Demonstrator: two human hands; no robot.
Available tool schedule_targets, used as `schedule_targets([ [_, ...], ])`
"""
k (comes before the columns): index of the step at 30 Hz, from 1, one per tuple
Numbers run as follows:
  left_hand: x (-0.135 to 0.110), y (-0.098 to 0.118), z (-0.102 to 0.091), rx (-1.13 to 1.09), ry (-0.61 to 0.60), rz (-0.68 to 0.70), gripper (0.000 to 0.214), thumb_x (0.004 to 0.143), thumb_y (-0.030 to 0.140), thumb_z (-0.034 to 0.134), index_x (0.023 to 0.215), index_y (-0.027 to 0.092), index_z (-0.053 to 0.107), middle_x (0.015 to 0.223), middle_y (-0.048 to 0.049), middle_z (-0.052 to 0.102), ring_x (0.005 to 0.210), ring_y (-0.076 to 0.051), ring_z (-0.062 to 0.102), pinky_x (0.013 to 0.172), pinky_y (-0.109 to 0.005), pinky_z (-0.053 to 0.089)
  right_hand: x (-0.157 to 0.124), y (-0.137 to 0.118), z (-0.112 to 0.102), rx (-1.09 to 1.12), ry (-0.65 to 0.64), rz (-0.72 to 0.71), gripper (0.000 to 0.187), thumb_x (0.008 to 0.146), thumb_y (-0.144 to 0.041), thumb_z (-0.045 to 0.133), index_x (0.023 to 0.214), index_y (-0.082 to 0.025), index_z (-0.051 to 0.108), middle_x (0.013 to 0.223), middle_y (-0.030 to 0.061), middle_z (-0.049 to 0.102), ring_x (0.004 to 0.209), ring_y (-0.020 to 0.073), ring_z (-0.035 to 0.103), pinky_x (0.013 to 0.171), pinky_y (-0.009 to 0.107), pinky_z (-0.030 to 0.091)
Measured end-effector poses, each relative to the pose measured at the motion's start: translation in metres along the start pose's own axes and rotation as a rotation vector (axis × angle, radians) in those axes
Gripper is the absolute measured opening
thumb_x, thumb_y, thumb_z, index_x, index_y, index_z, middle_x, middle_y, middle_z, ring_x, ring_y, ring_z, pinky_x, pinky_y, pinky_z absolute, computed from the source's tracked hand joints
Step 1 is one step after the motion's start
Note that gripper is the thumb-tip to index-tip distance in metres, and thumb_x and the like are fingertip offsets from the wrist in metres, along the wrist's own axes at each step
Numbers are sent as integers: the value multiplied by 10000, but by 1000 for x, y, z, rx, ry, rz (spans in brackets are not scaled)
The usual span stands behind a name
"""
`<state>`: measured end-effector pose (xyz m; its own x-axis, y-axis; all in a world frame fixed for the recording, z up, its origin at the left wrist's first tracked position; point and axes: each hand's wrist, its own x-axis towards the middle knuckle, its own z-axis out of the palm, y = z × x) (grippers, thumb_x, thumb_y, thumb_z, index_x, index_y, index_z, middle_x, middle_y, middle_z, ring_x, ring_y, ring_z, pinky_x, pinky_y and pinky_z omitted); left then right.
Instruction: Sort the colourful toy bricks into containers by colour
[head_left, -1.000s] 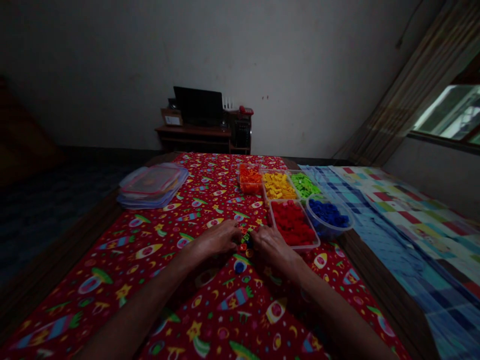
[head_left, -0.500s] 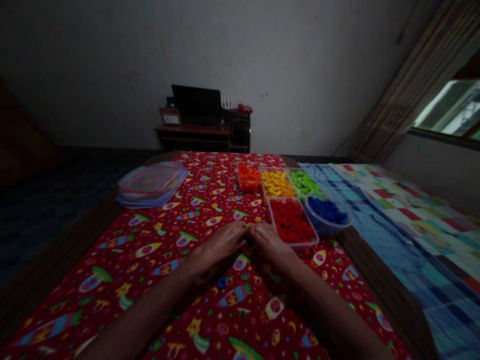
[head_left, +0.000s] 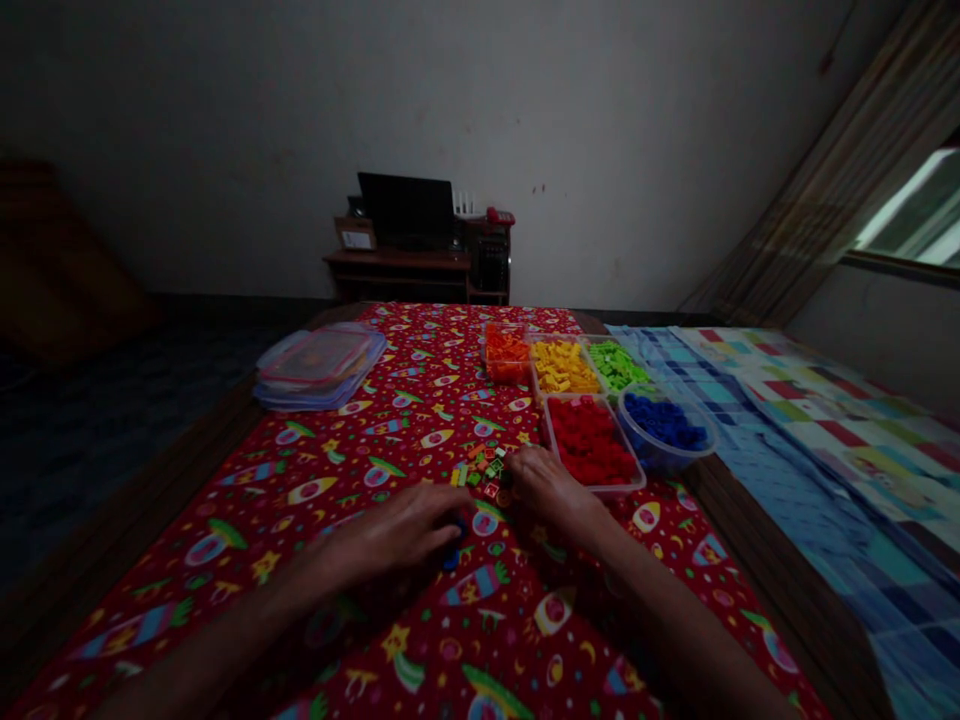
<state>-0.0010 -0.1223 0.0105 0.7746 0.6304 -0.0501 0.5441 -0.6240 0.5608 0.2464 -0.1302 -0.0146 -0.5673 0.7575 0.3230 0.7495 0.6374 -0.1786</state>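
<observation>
Left of the red-brick tub (head_left: 616, 488), the left hand (head_left: 412, 522) is at blue pieces (head_left: 451, 561), the right hand (head_left: 545, 482) beside loose bricks (head_left: 474, 478); can't tell either grip's closure.

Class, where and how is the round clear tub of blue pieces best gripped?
The round clear tub is probably best pinched over its right rim, coming from the right: its left side sits close against the tray of red pieces, while nothing crowds that open, upright edge.

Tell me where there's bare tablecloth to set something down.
Free: tablecloth between the lid stack and orange-piece container; also between the forearms, nearest the camera. Crowded: loose pieces by the left hand and right hand; containers at right.
</observation>
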Motion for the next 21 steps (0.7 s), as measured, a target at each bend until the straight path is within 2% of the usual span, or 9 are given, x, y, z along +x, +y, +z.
schedule_targets([
  [3, -21, 1, 21, 59, 13, 30, 299, 917, 212, 424, 1157, 284, 588, 1127, -31, 627, 993, -171, 601, 887, -271, 453, 1, 4, 3, -2, 23, -1, 218, 837, -31, 463, 988, -163, 548, 941, 86, 603, 894, 199, 543, 851, 349, 475],
  [6, -28, -1, 35, 71, 42, 30, 287, 957, 270, 378, 1166, 283, 575, 1143, -44, 591, 967, -164, 600, 857, -268, 472, 2, 6, 4, 4, 40, -12, 222, 827, -36, 460, 995, -157, 539, 932, 88, 602, 866, 195, 537, 836, 341, 470],
  [10, -27, 0, 41, -4, 61, 45, 255, 958, 310, 385, 1099, 261, 592, 1076, -43, 601, 903, -156, 601, 799, -246, 488, 0, 9, 2, 92, 91, -1, 269, 840, -58, 445, 1083, -153, 515, 963, 86, 585, 890, 190, 517, 837, 335, 447],
  [12, -25, 3, 40, -48, 66, 45, 224, 937, 309, 424, 1051, 251, 608, 1025, -36, 621, 881, -156, 599, 783, -239, 486, 0, 13, 0, 167, 90, 28, 250, 847, -65, 433, 1063, -155, 524, 957, 73, 580, 864, 174, 507, 794, 307, 438],
  [14, -19, 5, 36, -104, 56, 17, 183, 889, 315, 499, 992, 236, 629, 982, -27, 645, 878, -161, 598, 775, -239, 482, 2, 15, -1, 233, 56, 59, 196, 841, -65, 438, 977, -154, 548, 889, 47, 578, 783, 150, 496, 713, 267, 419],
  [17, 2, 3, 26, -242, 90, -147, 181, 782, 322, 604, 920, 213, 648, 870, -4, 670, 798, -160, 610, 722, -249, 486, 8, 16, -2, 295, 42, 103, 146, 830, -83, 477, 910, -141, 584, 827, 33, 591, 748, 137, 504, 678, 245, 397],
  [19, 22, -3, 17, -396, 216, -276, 290, 711, 324, 648, 972, 197, 637, 798, 6, 666, 719, -156, 612, 664, -258, 491, 14, 14, -3, 350, 59, 144, 165, 829, -104, 505, 941, -135, 621, 848, 45, 629, 773, 145, 542, 699, 246, 410],
  [21, 44, -9, 8, -575, 347, -316, 463, 640, 317, 691, 1069, 172, 600, 769, 5, 659, 698, -163, 619, 640, -269, 497, 20, 12, -4, 415, 75, 181, 220, 828, -126, 530, 1012, -141, 650, 898, 60, 670, 792, 154, 586, 711, 249, 431],
])
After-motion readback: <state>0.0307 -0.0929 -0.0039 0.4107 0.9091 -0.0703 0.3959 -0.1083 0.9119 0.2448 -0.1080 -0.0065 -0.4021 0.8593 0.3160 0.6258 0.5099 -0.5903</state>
